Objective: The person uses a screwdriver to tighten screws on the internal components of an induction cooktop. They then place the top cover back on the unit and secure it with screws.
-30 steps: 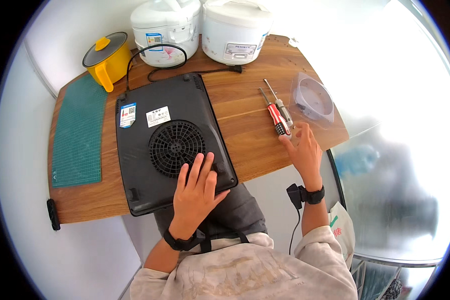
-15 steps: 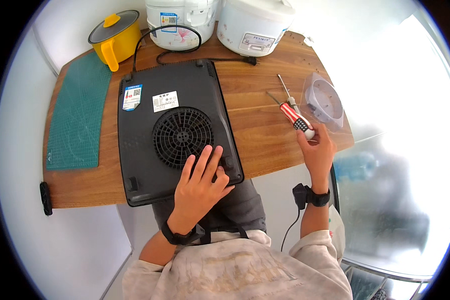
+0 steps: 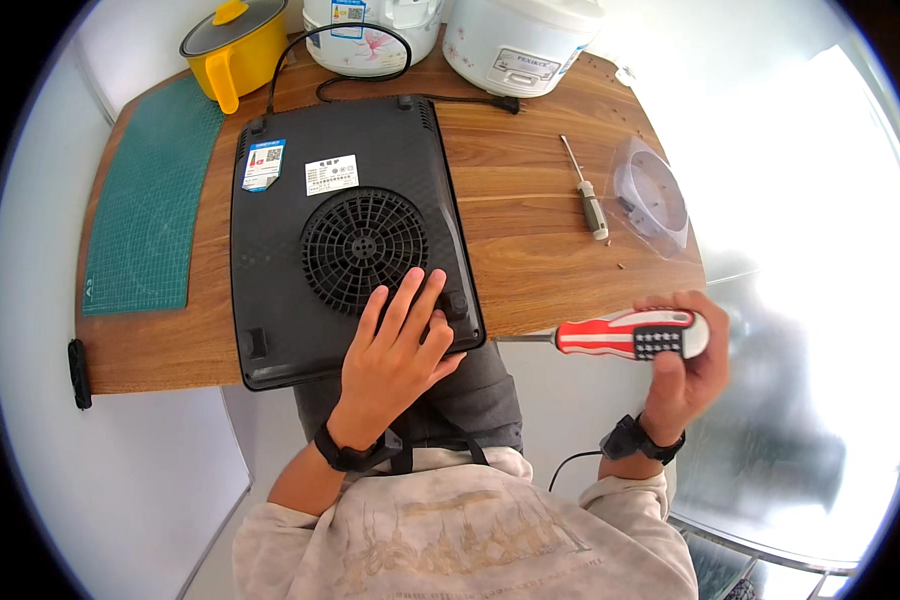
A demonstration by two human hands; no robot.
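Note:
A black induction cooker (image 3: 275, 235) lies with its underside up on the wooden table, its near edge jutting past the table's front. My left hand (image 3: 395, 345) rests on it with fingers spread, fingertips by the round fan grille (image 3: 364, 246). Raised off the table at the front right, my right hand (image 3: 690, 365) grips a screwdriver (image 3: 625, 335) by its red, white and black handle. The shaft points left, toward the cooker's near right corner. A second screwdriver (image 3: 592, 210) with a grey-green handle lies on the table beside a clear plastic dish (image 3: 635, 215).
A green cutting mat (image 3: 150, 210) lies at the left. At the back stand a yellow pot (image 3: 245, 65) and two white rice cookers (image 3: 370, 50). The black power cord (image 3: 450, 98) ends in a plug. Small screws lie near the dish.
My right hand has picked the red-handled screwdriver up off the table and brought it toward me, its shaft turned left. The left hand stays on the cooker. The view has shifted slightly.

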